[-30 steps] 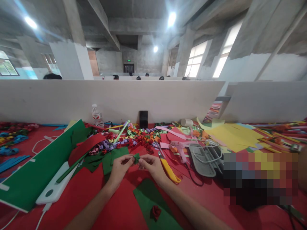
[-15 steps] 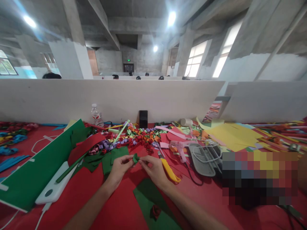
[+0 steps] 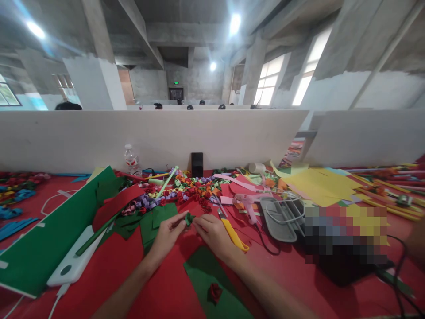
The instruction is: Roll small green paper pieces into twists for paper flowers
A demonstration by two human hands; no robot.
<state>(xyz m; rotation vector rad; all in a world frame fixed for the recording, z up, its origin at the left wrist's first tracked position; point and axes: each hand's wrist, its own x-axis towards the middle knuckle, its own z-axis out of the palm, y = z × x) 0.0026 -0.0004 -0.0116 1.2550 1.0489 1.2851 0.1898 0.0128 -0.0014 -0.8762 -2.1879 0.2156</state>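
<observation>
A small curled piece of green paper is pinched between both my hands above the red table. My left hand grips its left side with thumb and fingers. On its right edge, my right hand is closed, fingertips together. Just right of that hand lies a yellow utility knife. Below my hands a dark red paper rose rests on a green sheet. More green paper lies behind my left hand.
A pink glue gun and a grey open case stand to the right. Many coloured paper flowers lie at the back, before a phone and a bottle. A green board and white power strip are left.
The green paper has turned slightly between my fingers, and the right-hand fingers have shifted a little. At far right, another person's arm has drawn back from the pixelated area.
</observation>
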